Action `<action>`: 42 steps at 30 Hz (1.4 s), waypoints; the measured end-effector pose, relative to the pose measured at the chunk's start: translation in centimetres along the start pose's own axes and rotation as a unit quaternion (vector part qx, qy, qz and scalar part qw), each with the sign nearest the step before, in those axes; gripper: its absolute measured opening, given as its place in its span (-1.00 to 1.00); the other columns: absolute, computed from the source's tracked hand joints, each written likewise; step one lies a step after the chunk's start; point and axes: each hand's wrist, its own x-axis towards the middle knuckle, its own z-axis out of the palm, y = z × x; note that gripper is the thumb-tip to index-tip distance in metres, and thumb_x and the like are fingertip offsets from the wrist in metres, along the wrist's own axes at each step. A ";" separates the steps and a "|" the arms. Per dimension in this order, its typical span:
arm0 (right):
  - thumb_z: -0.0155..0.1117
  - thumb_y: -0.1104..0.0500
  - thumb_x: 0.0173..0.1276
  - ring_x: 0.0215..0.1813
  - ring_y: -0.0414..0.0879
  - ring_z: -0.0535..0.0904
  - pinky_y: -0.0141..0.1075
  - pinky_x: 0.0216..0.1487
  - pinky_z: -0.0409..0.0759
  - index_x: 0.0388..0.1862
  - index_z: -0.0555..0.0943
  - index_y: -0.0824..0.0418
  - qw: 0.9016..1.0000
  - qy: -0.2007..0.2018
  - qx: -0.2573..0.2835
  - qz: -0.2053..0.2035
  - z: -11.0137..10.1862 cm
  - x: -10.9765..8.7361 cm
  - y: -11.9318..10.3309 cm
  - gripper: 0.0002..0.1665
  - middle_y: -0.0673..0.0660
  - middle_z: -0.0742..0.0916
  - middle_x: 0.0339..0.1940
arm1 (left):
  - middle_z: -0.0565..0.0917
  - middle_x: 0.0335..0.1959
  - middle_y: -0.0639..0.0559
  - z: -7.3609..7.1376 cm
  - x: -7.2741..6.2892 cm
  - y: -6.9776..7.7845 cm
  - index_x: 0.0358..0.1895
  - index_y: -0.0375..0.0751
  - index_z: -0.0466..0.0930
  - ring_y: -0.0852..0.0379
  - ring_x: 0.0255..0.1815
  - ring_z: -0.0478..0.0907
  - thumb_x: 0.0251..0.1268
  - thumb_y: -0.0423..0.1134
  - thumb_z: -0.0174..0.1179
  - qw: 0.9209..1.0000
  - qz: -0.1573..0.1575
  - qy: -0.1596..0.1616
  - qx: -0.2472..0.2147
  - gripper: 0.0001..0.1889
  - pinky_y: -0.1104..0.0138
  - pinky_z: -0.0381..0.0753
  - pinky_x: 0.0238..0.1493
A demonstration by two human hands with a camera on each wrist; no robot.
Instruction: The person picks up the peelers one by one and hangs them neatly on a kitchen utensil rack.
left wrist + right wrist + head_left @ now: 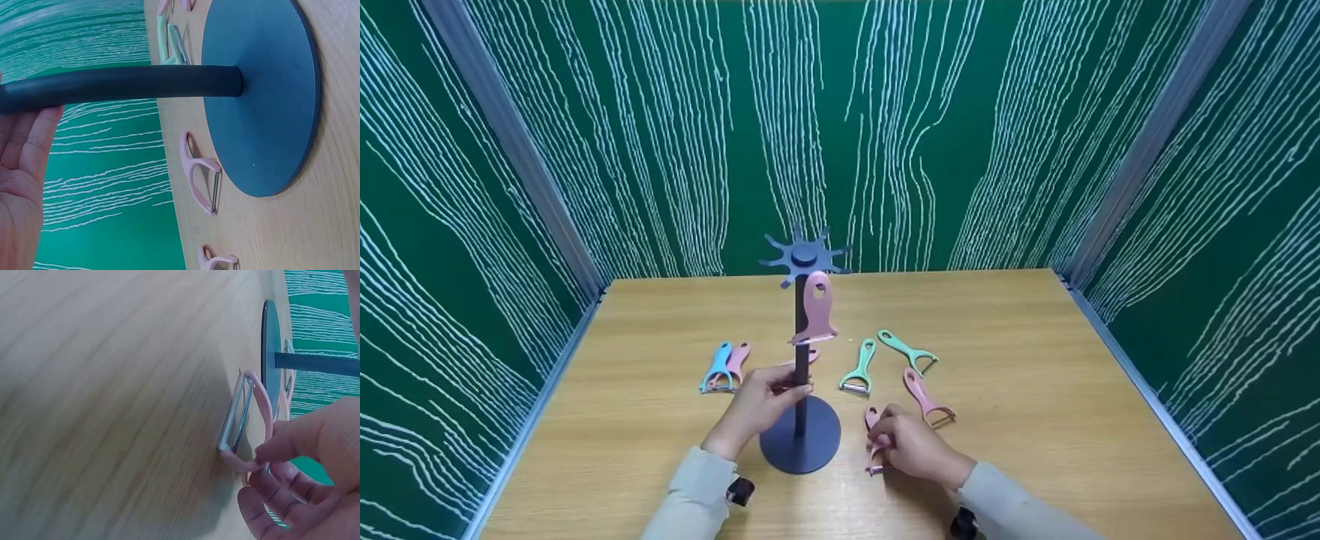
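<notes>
My left hand [765, 405] grips the dark pole [140, 81] of a display stand with a round base [802, 454] and a star of hooked arms [804, 256] on top. From one front arm hangs a pink peeler [820, 315], blade end down. To the right of the base, my right hand [919, 446] pinches the handle of another pink peeler [263, 402] between thumb and fingers. That peeler's blade end points toward the person, close over the table; the fingers hide part of its handle.
Left of the stand, a blue peeler [721, 361] overlaps a pink peeler [740, 358]. Behind the left hand, another pink peeler [191, 166] lies partly hidden. Two green peelers, one upright [863, 361] and one slanted [898, 346], and a pink peeler [916, 391] lie at right on the wooden table [607, 435].
</notes>
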 end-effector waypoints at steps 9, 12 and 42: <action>0.72 0.07 0.22 -0.36 -0.17 0.55 -0.24 -0.35 0.56 0.09 0.72 0.40 0.993 0.067 -0.014 0.100 0.0 0.7 -0.4 -0.41 0.02 0.69 -0.38 | 0.88 0.05 -0.06 0.0 0.0 0.0 0.30 -0.04 0.78 0.01 0.01 0.81 0.57 -0.18 0.36 1.000 0.000 0.010 0.023 -0.68 0.10 0.82 0.18; 0.74 -0.02 0.21 -0.43 -0.19 0.55 -0.24 -0.41 0.53 0.08 0.72 0.38 0.989 0.066 -0.020 0.134 0.1 0.9 -0.4 -0.35 -0.04 0.68 -0.47 | 0.87 0.06 -0.02 0.0 0.0 0.0 0.38 0.05 0.73 0.04 0.02 0.81 0.58 -0.17 0.36 1.000 0.000 0.007 0.019 -0.61 0.09 0.82 0.19; 0.69 0.25 0.12 -0.47 -0.16 0.57 -0.26 -0.45 0.54 -0.06 0.76 0.31 0.986 0.033 -0.050 0.157 -0.7 1.7 -1.0 -0.60 0.02 0.73 -0.45 | 0.87 0.03 -0.17 0.0 0.0 -0.3 0.21 -0.15 0.80 0.00 -0.01 0.81 0.57 -0.23 0.36 0.999 0.028 0.011 0.014 -0.73 0.29 0.81 0.11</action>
